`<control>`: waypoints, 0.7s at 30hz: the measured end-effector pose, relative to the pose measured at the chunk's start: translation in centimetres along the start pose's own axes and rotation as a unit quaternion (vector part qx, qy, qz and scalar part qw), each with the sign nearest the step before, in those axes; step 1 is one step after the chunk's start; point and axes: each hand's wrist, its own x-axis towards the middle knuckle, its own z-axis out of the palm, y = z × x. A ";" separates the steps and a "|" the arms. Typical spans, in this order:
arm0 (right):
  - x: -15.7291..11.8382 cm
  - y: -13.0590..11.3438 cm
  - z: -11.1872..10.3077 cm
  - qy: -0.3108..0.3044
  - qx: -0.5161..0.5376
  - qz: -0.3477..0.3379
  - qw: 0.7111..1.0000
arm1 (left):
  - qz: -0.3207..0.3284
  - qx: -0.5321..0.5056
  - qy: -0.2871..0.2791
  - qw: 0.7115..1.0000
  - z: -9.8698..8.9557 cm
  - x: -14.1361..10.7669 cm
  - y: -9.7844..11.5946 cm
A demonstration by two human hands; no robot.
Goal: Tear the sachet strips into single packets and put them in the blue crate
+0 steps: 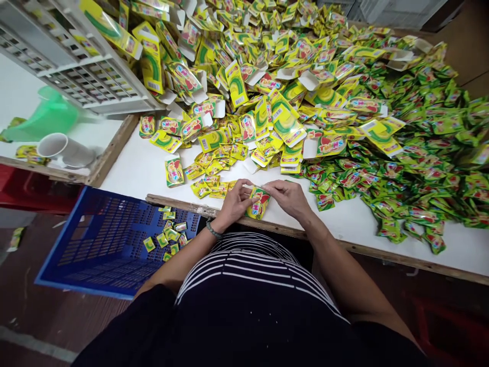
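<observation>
Close to the table's front edge, a small green and yellow candy box (260,203) is held upright between my two hands. My left hand (237,203) grips the box's left side with fingers and thumb. My right hand (288,196) pinches at its top right corner; the fingertips partly hide the flap there. Just beyond my left hand lie several yellow candy packets (208,186). To their left stands another candy box (174,171). On the right, near my right forearm, green candy packets (324,200) spread over the white tabletop.
A large heap of yellow boxes (237,84) covers the back of the table, with a pile of green packets (431,127) at right. A blue crate (95,244) holding several small boxes stands below the left edge. Left are a white cup (63,150) and a white plastic crate (114,84).
</observation>
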 end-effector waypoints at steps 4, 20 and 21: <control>0.0 -0.4 0.1 -0.007 -0.019 0.004 1.000 | -0.031 -0.033 0.023 0.999 -0.1 0.0 -0.3; 2.9 -0.4 -1.8 -0.129 0.004 0.121 0.984 | -0.004 -0.014 0.003 1.000 0.0 0.0 -0.6; 2.9 -0.5 -1.8 -0.131 -0.001 0.118 0.984 | 0.000 -0.011 0.001 1.000 0.0 -0.1 -0.6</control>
